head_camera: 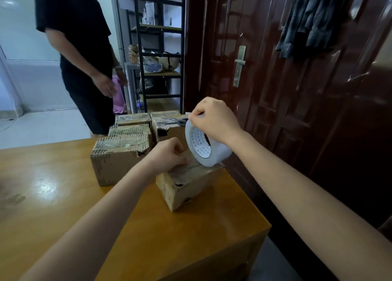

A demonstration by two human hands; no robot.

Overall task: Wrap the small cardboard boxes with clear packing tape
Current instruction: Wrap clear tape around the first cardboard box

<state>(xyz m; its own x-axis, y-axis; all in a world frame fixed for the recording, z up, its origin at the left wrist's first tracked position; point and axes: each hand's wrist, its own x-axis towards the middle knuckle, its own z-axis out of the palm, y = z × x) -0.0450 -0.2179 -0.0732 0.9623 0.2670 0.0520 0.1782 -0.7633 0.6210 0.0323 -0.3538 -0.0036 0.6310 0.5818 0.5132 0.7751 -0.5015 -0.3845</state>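
A small cardboard box (186,187) sits near the right edge of the wooden table (63,196). A roll of clear packing tape (204,146) stands on edge on the box's top. My right hand (214,119) grips the top of the roll, its fingertips pinching at the roll's upper rim. My left hand (167,154) rests with curled fingers on the left part of the box's top, next to the roll. Whether it pinches a tape end is hidden.
Several taped cardboard boxes (118,160) are stacked behind and to the left. Scissors (180,121) lie on the far box. A person in black (80,53) stands beyond the table. A dark door (275,90) is close on the right, a shelf rack (161,47) behind.
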